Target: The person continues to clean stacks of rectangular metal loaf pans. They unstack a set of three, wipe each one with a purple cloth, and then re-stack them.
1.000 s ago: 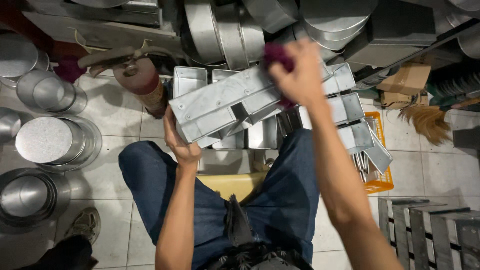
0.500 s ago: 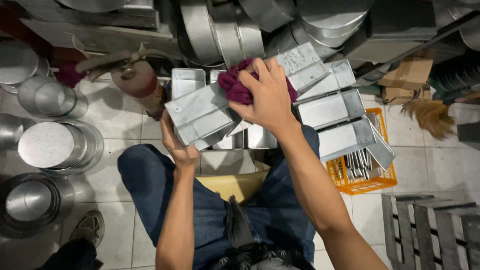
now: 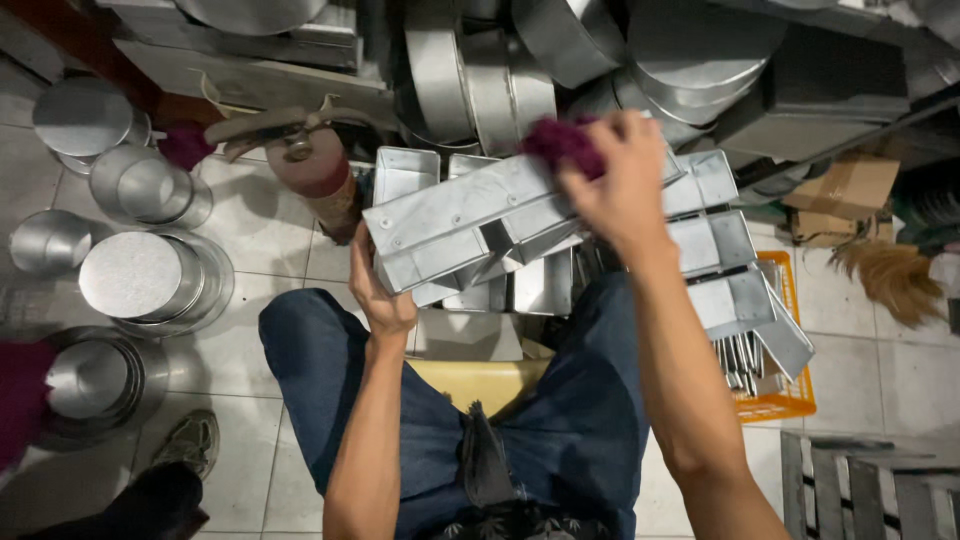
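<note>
Tin [image 3: 470, 225]: long rectangular metal loaf tin, held tilted above lap, near end lower left, far end rising toward right.

Head view, only view.

Left hand [image 3: 375, 290]: under tin's near end, palm up, fingers curled against its lower edge, clasping it.

Right hand [image 3: 620, 185]: on tin's upper far part, fingers bunched around maroon cloth [image 3: 560, 145], pressing cloth onto metal.

Seated, knees apart in blue jeans [image 3: 590, 420]; yellow box [image 3: 480, 380] between knees.

More rectangular tins [image 3: 725, 270] stacked just behind and right of held one, fanning down toward orange crate [image 3: 785, 400] with metal pieces inside.

Red extinguisher [image 3: 315, 165] lying on tile floor beyond left hand.

Round pans [image 3: 135, 275] nested in stacks at left, well apart from hands.

Large round pans [image 3: 470, 75] leaning on edge at top.

Shoe [image 3: 190, 440] of another person at lower left.

Brush [image 3: 885, 275] at right edge, cardboard box [image 3: 840, 190] near it.
</note>
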